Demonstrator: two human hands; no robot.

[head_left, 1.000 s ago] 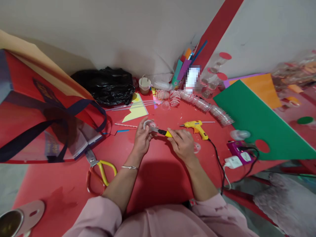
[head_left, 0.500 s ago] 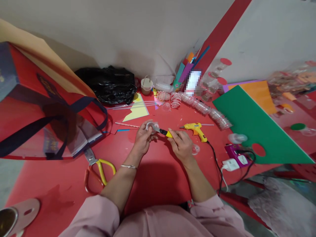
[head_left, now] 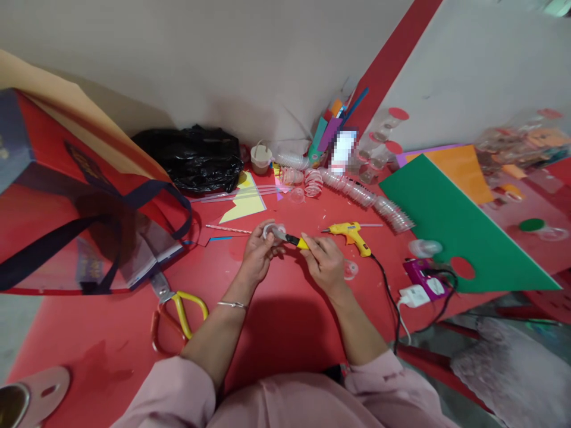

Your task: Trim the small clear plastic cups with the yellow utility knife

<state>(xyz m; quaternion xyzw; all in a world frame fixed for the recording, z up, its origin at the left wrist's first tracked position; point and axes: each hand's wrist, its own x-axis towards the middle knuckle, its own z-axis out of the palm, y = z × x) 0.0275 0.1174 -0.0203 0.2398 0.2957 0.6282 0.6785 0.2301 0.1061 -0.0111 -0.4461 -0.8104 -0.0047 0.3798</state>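
My left hand (head_left: 257,252) is closed around a small clear plastic cup (head_left: 270,229), whose opening faces up and toward the right. My right hand (head_left: 325,261) grips a yellow and black utility knife (head_left: 300,242). Its blade points left and reaches the cup; whether it cuts into the plastic is too small to tell. Both hands are just above the red table (head_left: 285,333). To the right of my right hand lies another small clear piece (head_left: 350,270), with a yellow glue gun (head_left: 354,233) behind it.
Large scissors (head_left: 173,303) lie left of my left forearm, near a red bag (head_left: 57,220). Rows of clear cups (head_left: 352,191), yellow paper (head_left: 244,201) and a black plastic bag (head_left: 191,157) are behind. A purple socket block (head_left: 426,274) and green board (head_left: 464,226) are at right.
The view has shifted slightly. Both hands keep their holds, and the knife blade still reaches the cup in nearly the same position.
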